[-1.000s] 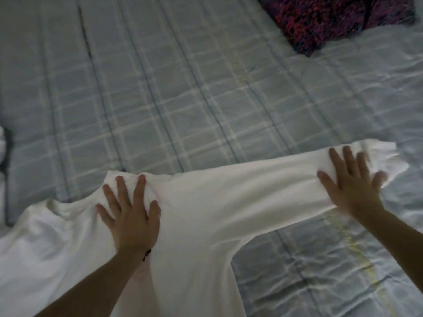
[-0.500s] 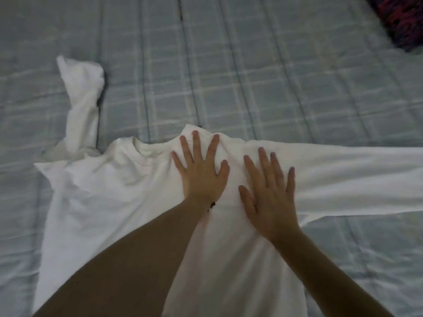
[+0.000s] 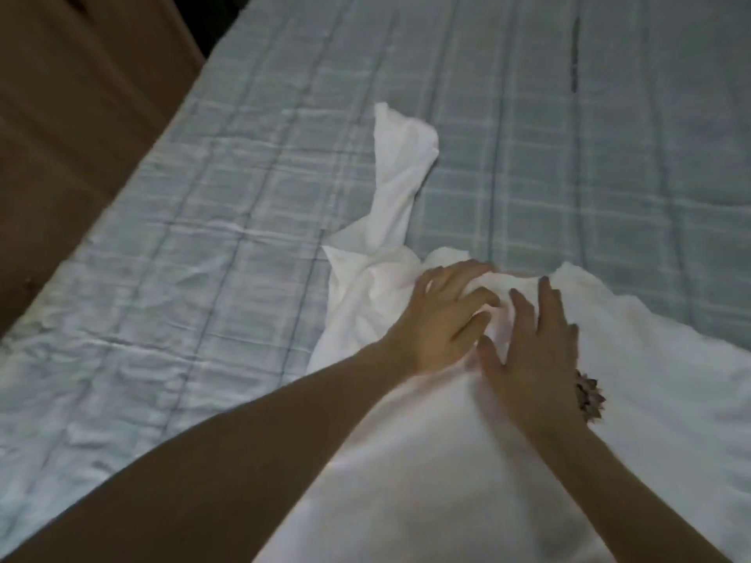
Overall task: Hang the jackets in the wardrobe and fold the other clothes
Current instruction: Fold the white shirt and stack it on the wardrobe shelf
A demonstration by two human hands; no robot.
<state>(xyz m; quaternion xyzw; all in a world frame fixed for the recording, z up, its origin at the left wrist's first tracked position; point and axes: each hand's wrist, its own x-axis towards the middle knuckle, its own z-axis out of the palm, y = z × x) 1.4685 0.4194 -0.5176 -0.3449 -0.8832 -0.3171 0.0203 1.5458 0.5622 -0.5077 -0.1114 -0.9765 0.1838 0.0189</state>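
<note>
Because the white shirt (image 3: 467,461) lies on the checked bedcover (image 3: 203,278) for folding, the left hand (image 3: 443,319) gathers its shoulder cloth with curled fingers while the right hand (image 3: 532,351) presses flat, fingers spread, apparently anchoring it.

Pale blue-grey checked bed cover (image 3: 244,278) of quilted cloth, spread flat across most of the view, crossed by lighter bands and thin dark lines. Many small wrinkles near the lower left part. One short dark streak (image 3: 574,54) along a stitch line near the upper right. Left edge of the cover running slantwise from the top middle down to the left side. Beyond that edge, plain brown floor (image 3: 81,95), dim and without detail. Small dark gap (image 3: 227,14) at the top, just beside the cover's corner, too dark to tell more.
</note>
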